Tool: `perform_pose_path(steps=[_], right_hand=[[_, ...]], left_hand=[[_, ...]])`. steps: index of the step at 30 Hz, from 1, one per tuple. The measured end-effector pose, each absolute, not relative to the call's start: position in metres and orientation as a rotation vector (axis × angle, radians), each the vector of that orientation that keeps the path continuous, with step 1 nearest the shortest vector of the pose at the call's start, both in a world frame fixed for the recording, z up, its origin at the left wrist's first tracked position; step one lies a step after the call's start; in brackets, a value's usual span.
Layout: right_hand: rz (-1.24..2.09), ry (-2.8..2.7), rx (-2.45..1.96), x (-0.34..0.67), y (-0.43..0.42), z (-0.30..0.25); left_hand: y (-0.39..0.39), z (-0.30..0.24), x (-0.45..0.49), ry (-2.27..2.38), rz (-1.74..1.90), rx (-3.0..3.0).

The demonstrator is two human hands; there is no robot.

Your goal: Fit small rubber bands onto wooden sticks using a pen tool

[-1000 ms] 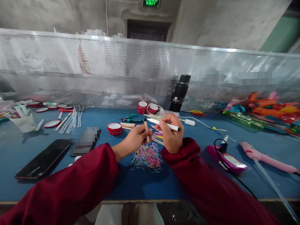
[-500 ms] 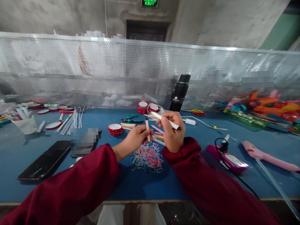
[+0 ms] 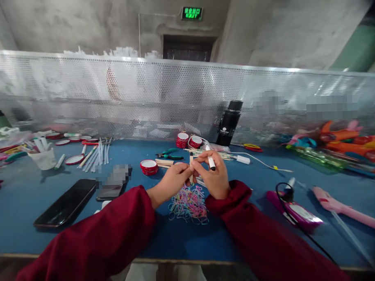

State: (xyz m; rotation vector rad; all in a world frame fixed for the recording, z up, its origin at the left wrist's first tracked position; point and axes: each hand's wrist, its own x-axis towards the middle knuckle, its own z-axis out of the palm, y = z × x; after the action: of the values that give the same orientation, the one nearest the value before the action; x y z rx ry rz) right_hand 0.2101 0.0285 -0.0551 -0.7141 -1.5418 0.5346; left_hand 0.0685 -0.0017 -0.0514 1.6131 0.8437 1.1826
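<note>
My left hand point(image 3: 173, 182) pinches a flat wooden craft stick point(image 3: 191, 160), held upright; its top end is dark. My right hand point(image 3: 216, 178) keeps a white marker point(image 3: 210, 159) with a black end between its fingers, tilted across the hand. Its thumb and fingertips meet my left fingertips at the stick, so the exact contact there is hidden. Just below both hands lies a loose heap of small coloured rubber bands point(image 3: 189, 206). More wooden sticks point(image 3: 164, 162) lie on the table behind my left hand, near a red-rimmed roll point(image 3: 149, 167).
Two phones point(image 3: 66, 203) lie to the left, near a white cup point(image 3: 43, 158) of pens. Teal pliers point(image 3: 171, 154) and a black bottle point(image 3: 230, 122) stand or lie behind. At right are a purple device point(image 3: 294, 210) and a pink glue gun point(image 3: 343, 206) with cords.
My right hand has come in to my left hand at the stick, and the marker has swung to a steeper angle in its fingers. The view has tilted up slightly and shifted left.
</note>
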Motion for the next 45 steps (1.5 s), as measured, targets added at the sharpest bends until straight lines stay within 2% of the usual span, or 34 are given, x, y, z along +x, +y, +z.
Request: perform_pose_path(steps=[7,17,25,34,41,45], right_hand=[[0.712,-1.534,-0.677,0.211,0.028,-0.053],[0.181,-1.362,-0.738,0.23,0.032,-0.029],[0.095,-1.541,-0.901,0.242,0.061,-0.044],[-0.233,-2.239,-1.504,0.242,0.098,-0.085],[-0.334,-2.224,-1.54,0.233,0.101,-0.092],[-0.264,-2.108,-1.503,0.232,0.099,-0.088]], left_hand=[[-0.008,-0.047,0.07,0.752,1.035,1.477],[-0.003,-0.046,0.063,0.938,1.427,1.172],[-0.001,-0.042,0.062,0.926,1.488,0.991],[-0.003,-0.04,0.062,0.899,1.459,0.931],[0.002,-0.048,0.06,0.907,1.386,1.021],[0.002,-0.048,0.06,0.914,1.405,1.027]])
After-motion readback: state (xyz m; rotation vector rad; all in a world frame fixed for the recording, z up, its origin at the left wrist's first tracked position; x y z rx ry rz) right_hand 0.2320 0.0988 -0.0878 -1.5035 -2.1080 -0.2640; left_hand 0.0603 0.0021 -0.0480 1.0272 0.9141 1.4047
